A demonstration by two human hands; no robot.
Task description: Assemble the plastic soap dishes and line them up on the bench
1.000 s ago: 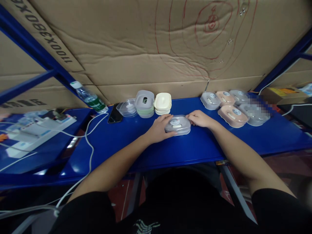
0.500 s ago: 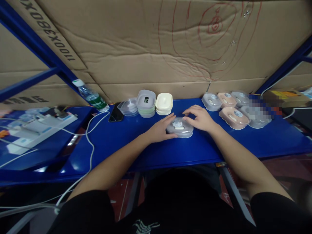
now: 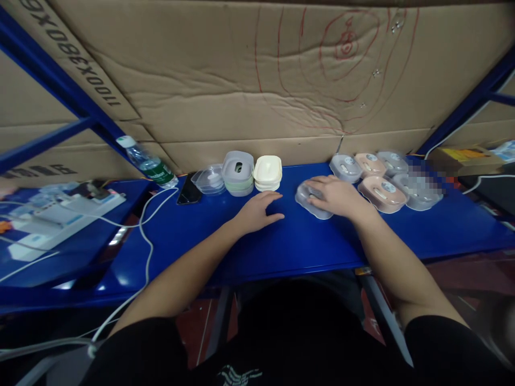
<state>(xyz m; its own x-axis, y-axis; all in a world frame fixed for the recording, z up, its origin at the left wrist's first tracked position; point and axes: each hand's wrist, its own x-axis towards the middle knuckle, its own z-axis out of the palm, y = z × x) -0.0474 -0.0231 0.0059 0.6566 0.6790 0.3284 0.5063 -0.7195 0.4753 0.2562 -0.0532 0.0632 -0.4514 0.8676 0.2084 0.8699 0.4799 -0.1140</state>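
"Grey container (image 3: 304,196): which hand is nearer?"
"Right hand (image 3: 337,195), gripping it from above; it lies directly beneath, long axis partly hidden."
"Left hand (image 3: 257,214)?"
"Spread, empty, apart from it."

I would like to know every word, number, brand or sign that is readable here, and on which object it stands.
"1100X380X": upside down on the cardboard strip; the rest is cut off.
Too blurred: lettering on the green bottle label.
Too small: the round lid stickers.
Unreadable: dark characters at far left; pale shirt print.
Unclear: red hand-drawn mark, no sure character.
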